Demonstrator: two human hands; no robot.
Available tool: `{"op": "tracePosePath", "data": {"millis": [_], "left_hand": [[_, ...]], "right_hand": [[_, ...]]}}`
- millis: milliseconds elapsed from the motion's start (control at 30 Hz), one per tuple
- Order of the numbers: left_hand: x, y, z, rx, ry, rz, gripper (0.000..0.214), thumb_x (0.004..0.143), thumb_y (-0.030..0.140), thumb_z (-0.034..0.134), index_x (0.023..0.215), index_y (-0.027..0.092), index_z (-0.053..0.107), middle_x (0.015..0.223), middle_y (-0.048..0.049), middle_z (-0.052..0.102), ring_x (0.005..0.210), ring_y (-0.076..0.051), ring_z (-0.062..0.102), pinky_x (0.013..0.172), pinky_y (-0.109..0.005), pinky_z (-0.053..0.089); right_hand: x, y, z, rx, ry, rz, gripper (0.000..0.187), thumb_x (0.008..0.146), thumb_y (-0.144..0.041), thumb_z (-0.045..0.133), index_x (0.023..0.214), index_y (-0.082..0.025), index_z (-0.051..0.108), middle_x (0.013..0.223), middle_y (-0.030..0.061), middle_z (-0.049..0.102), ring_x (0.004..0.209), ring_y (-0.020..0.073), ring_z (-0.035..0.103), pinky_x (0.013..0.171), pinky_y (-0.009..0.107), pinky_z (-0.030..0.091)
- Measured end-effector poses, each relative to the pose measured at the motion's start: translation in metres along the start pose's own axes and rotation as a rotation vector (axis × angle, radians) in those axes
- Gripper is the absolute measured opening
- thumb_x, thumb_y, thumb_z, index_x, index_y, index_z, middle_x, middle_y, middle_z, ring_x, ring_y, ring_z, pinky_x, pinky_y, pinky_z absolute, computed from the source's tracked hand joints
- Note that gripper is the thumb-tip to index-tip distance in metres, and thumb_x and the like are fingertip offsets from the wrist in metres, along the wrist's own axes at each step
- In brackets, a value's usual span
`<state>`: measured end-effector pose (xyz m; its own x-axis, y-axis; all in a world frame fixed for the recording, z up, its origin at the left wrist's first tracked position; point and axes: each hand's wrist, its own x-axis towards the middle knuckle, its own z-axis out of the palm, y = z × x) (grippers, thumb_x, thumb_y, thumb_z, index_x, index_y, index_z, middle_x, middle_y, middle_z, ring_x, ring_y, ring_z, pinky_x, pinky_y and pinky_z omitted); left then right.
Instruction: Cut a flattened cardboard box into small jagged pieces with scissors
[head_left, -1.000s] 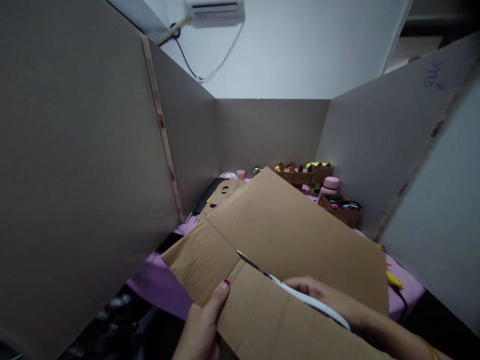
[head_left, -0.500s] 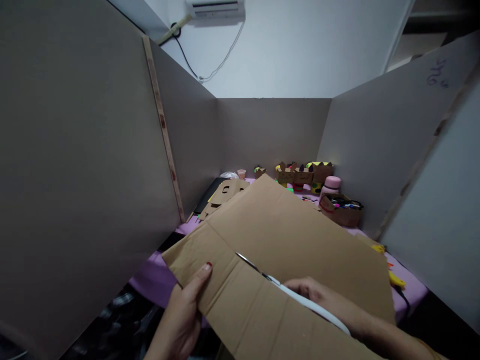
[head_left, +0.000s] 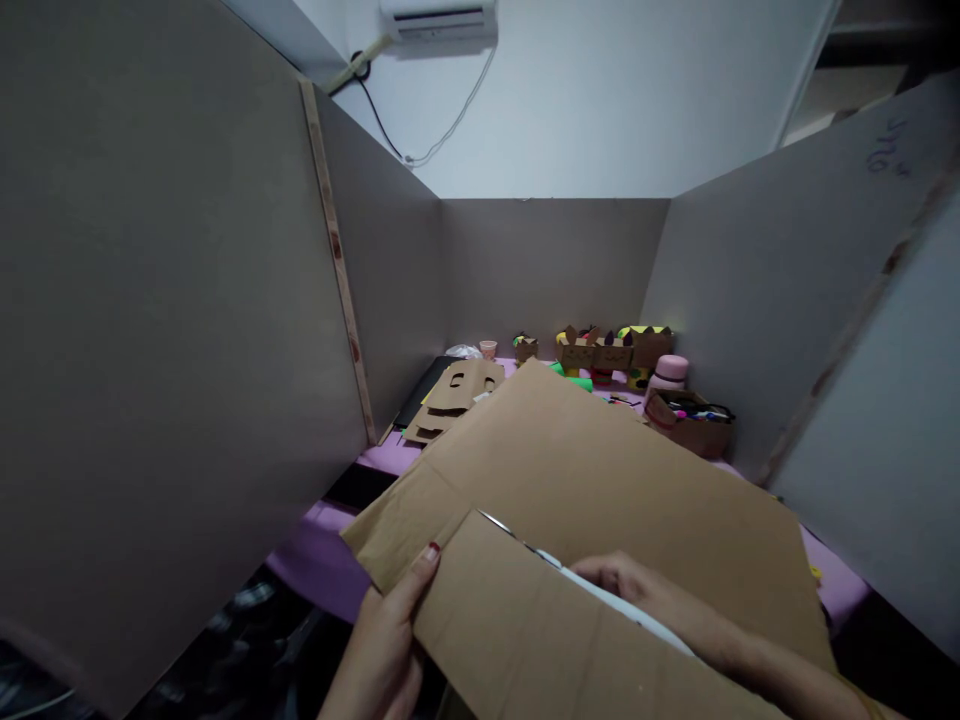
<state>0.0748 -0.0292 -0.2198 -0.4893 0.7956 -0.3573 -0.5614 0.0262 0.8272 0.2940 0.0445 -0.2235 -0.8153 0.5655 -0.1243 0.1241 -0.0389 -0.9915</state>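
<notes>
A large brown cardboard sheet [head_left: 600, 470] is held tilted in front of me, with a long slit running through its lower part. My left hand [head_left: 394, 630] grips its near left edge, thumb on top and fingers underneath. In the slit lie scissors [head_left: 551, 560]; a metal blade tip and a white handle strip show above the board. My right hand [head_left: 637, 590] is closed around the scissors' handle, its fingers partly hidden behind the near cardboard flap.
Cut cardboard pieces [head_left: 461, 390] lie at the back left of the purple-covered table [head_left: 322, 560]. Farther back stand small cardboard animal figures [head_left: 592, 350], a pink bottle [head_left: 669, 372] and a cardboard box [head_left: 690, 425] of pens. Grey partitions [head_left: 555, 260] enclose three sides.
The cardboard, both hands and the scissors have shifted slightly right in view. The near flap beside my left thumb sits differently, and the scissors' blades look closer together.
</notes>
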Motion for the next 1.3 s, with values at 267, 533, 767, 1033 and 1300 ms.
{"op": "tracePosePath", "data": {"millis": [267, 533, 767, 1033, 1300], "left_hand": [[-0.001, -0.002, -0.005, 0.013, -0.014, -0.019, 0.047, 0.075, 0.013, 0.065, 0.121, 0.014, 0.057, 0.095, -0.0106, 0.074, 0.079, -0.023, 0.07, 0.061, -0.026, 0.056], [-0.007, 0.002, -0.001, 0.001, -0.022, -0.003, 0.045, 0.077, 0.011, 0.063, 0.121, 0.014, 0.056, 0.097, -0.0106, 0.074, 0.084, -0.023, 0.07, 0.065, -0.027, 0.055], [-0.014, -0.003, 0.001, 0.038, -0.034, -0.097, 0.045, 0.077, 0.016, 0.064, 0.121, 0.013, 0.055, 0.095, -0.0112, 0.074, 0.082, -0.025, 0.07, 0.072, -0.034, 0.056], [-0.013, -0.007, -0.002, 0.0, -0.038, -0.133, 0.044, 0.073, 0.013, 0.066, 0.117, 0.012, 0.059, 0.094, -0.0117, 0.075, 0.082, -0.026, 0.07, 0.071, -0.033, 0.057], [0.001, 0.014, -0.013, -0.011, -0.013, -0.023, 0.038, 0.071, 0.015, 0.069, 0.109, 0.012, 0.064, 0.088, -0.0096, 0.076, 0.086, -0.026, 0.07, 0.071, -0.032, 0.057]], "right_hand": [[-0.003, 0.0, -0.002, 0.002, -0.038, 0.031, 0.052, 0.073, -0.058, 0.065, 0.111, -0.021, 0.067, 0.103, 0.0087, 0.071, 0.097, 0.0242, 0.063, 0.084, 0.036, 0.047], [-0.005, -0.009, -0.005, -0.061, -0.013, 0.084, 0.045, 0.068, -0.053, 0.071, 0.098, -0.02, 0.072, 0.096, 0.006, 0.072, 0.092, 0.026, 0.063, 0.079, 0.034, 0.047], [0.01, -0.002, 0.0, 0.016, -0.002, -0.001, 0.055, 0.067, -0.062, 0.068, 0.106, -0.022, 0.071, 0.101, 0.0089, 0.071, 0.093, 0.0261, 0.063, 0.079, 0.035, 0.048], [0.01, 0.003, 0.0, 0.06, 0.01, -0.017, 0.047, 0.066, -0.056, 0.071, 0.102, -0.026, 0.072, 0.093, 0.0049, 0.074, 0.083, 0.0232, 0.066, 0.074, 0.031, 0.049], [0.009, 0.005, 0.002, 0.042, -0.025, -0.019, 0.039, 0.067, -0.045, 0.075, 0.098, -0.021, 0.074, 0.085, 0.0034, 0.075, 0.077, 0.022, 0.067, 0.07, 0.029, 0.048]]}}
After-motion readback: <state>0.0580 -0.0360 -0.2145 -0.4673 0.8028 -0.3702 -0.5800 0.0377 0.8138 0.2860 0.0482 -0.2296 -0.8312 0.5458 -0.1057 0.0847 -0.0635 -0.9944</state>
